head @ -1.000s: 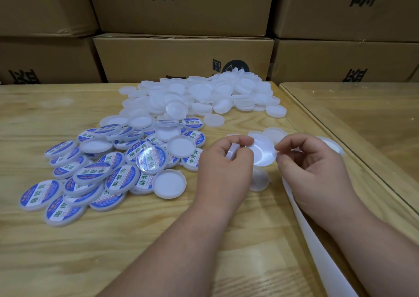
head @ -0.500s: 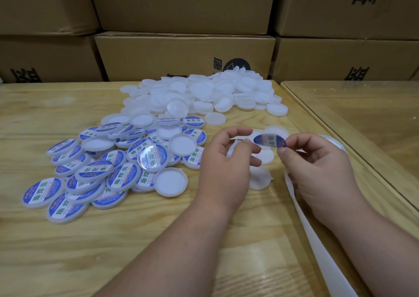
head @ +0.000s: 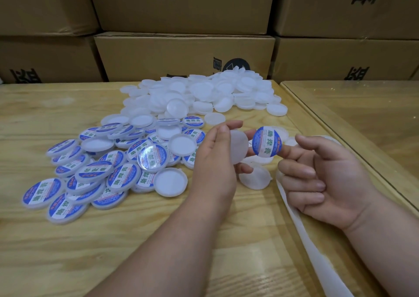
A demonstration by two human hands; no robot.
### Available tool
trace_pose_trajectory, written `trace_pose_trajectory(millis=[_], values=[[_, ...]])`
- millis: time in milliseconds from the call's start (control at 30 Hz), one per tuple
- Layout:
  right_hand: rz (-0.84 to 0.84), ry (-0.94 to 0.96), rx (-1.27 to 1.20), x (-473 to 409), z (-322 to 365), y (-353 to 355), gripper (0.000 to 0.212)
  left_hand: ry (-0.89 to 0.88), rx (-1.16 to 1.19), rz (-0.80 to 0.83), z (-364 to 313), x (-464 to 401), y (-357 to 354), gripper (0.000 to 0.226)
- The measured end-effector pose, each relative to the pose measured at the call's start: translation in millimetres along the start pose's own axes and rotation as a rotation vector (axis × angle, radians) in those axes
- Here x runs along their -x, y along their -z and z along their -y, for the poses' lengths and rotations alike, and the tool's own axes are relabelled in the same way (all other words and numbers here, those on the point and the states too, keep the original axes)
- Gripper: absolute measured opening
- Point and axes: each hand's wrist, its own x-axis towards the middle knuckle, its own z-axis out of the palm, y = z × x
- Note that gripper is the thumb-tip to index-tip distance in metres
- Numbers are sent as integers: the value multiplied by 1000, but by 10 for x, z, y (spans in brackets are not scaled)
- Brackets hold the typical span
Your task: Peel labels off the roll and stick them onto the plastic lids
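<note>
My left hand [head: 217, 160] holds a bare plastic lid [head: 238, 146] up off the worktop [head: 113, 240], pinched by its rim between thumb below and fingers above, its flat face turned toward my right. My right hand [head: 326, 178] carries a peeled label [head: 267, 140], round, blue and white, stuck lightly to the tip of my forefinger; the other fingers are loosely curled, and I cannot tell where the thumb touches it. Label and lid are just beside each other, not yet touching.

The label looks thin and floppy, and its sticky back will likely grab whatever it meets first, so I want to keep hold of it only at the edge and let the rest hang free until it is centred. The lid seems light and fairly stiff, smooth enough to slip, so the rim is the place to grip, leaving the face clear.

The backing strip [head: 313, 246] trails from under my right hand down across the worktop toward me. To my left lies a heap of labelled lids [head: 90, 172]; farther back a pile of blank lids [head: 204, 95] waits, with a few more near my hands. Cardboard boxes [head: 181, 54] are stacked behind.
</note>
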Motion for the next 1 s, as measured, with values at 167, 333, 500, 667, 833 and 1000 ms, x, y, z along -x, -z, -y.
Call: trace_pose_trajectory(millis=[167,333,500,667,833,1000], values=[[161,-109,-24,11,1,40,42,86,101,53,6,-6,10,33],[250,-172,-10,11,-2,51,51,106,147,173,51,-27,-23,37],[258,-178,-5,11,6,48,49,90,132,177,85,-42,-20,39],[228,-185,-6,13,-1,45,56,87,110,153,68,-34,-18,35],[231,-187,-10,11,1,48,58,70,82,158,30,7,-33,25],[236,-188,-1,8,1,55,55,30,-22,133,17,21,-36,30]])
